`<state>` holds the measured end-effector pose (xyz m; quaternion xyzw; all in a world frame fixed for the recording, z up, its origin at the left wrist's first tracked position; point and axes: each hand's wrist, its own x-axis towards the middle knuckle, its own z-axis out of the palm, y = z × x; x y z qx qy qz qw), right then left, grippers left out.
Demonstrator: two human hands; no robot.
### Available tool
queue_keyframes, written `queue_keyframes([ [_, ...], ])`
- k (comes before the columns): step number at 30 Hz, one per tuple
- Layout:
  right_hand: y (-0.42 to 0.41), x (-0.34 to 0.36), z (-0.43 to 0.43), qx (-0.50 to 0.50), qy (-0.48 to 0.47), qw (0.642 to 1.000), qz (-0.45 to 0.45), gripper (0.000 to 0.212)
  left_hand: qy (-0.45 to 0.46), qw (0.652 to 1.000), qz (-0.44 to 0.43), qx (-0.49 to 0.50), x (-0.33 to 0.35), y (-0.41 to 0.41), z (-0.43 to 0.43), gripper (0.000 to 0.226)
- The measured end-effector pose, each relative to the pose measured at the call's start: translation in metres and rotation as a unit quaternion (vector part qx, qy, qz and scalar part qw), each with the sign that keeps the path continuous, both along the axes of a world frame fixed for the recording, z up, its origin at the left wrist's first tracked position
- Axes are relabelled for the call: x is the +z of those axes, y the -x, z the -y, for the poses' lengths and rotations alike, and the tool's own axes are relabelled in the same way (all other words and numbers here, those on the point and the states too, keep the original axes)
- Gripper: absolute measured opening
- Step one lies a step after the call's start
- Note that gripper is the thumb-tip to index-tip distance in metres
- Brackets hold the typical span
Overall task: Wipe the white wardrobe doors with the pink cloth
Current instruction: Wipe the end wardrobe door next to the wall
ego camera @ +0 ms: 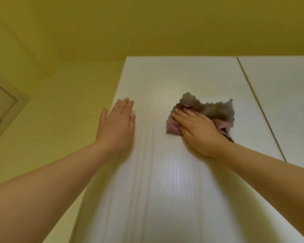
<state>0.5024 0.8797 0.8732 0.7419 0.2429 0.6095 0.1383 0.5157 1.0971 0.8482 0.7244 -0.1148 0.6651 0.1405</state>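
Observation:
A white wardrobe door (165,172) with a wood-grain finish fills the middle of the view, seen from below. High on it lies the crumpled pink cloth (211,109), pressed flat against the door by my right hand (198,132) with straight fingers. My left hand (118,123) rests flat against the door's left edge, fingers straight and pointing up. A second white wardrobe door (288,102) adjoins on the right, past a narrow gap.
A yellow wall (51,120) runs along the left of the wardrobe and a yellow ceiling (147,23) is above it. A beige door frame (2,106) shows at the far left.

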Motion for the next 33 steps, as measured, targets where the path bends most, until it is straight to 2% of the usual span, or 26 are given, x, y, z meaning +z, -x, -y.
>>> queue_keyframes([
  [2,0.006,0.008,-0.004,0.052,-0.062,0.997,-0.007,0.041,0.014,1.0,-0.013,-0.016,-0.007,-0.008,-0.007,0.05],
  [4,0.003,0.012,-0.017,0.036,-0.136,0.99,0.03,0.045,0.043,0.997,-0.025,-0.052,-0.012,-0.014,-0.012,0.052],
  [5,0.0,0.01,-0.028,0.017,-0.131,0.991,0.036,0.048,0.061,0.995,-0.033,-0.077,-0.013,-0.017,-0.014,0.054],
  [7,-0.01,0.005,-0.045,0.0,-0.052,0.999,0.016,0.05,0.09,0.985,-0.04,-0.138,-0.015,-0.021,-0.017,0.058],
  [9,-0.009,0.007,-0.049,0.017,-0.005,1.0,-0.015,0.048,0.113,0.971,-0.04,-0.207,-0.016,-0.024,-0.018,0.06],
  [11,-0.006,0.019,-0.049,0.077,-0.069,0.995,-0.012,0.042,0.128,0.958,-0.05,-0.25,-0.018,-0.025,-0.018,0.06],
  [13,-0.009,0.022,-0.058,0.041,-0.12,0.991,0.035,0.045,0.118,0.958,-0.061,-0.254,-0.021,-0.028,-0.02,0.059],
  [16,-0.017,0.014,-0.08,-0.009,-0.021,1.0,0.01,0.048,0.103,0.963,-0.055,-0.243,-0.023,-0.035,-0.028,0.057],
  [18,-0.015,0.014,-0.08,0.028,0.02,0.999,-0.016,0.045,0.103,0.96,-0.052,-0.255,-0.023,-0.036,-0.029,0.055],
  [20,-0.013,0.021,-0.082,0.064,-0.041,0.997,0.006,0.041,0.099,0.958,-0.052,-0.265,-0.023,-0.038,-0.031,0.054],
  [21,-0.014,0.02,-0.088,0.047,-0.075,0.996,0.023,0.044,0.099,0.958,-0.049,-0.266,-0.024,-0.04,-0.033,0.053],
  [23,-0.02,0.012,-0.104,0.006,-0.056,0.998,0.028,0.049,0.107,0.953,-0.036,-0.281,-0.026,-0.044,-0.035,0.052],
  [26,-0.019,0.003,-0.108,0.018,0.067,0.997,-0.022,0.048,0.123,0.922,-0.039,-0.366,-0.033,-0.046,-0.039,0.049],
  [28,-0.016,0.013,-0.108,0.063,0.023,0.997,-0.029,0.044,0.134,0.897,-0.042,-0.419,-0.038,-0.046,-0.044,0.048],
  [30,-0.018,0.015,-0.119,0.068,-0.063,0.996,0.017,0.043,0.138,0.882,-0.044,-0.449,-0.039,-0.046,-0.047,0.047],
  [31,-0.02,0.012,-0.129,0.058,-0.072,0.995,0.03,0.044,0.142,0.876,-0.042,-0.46,-0.039,-0.048,-0.049,0.047],
  [33,-0.024,0.008,-0.134,0.064,-0.016,0.998,0.014,0.039,0.151,0.866,-0.039,-0.474,-0.039,-0.048,-0.047,0.046],
])
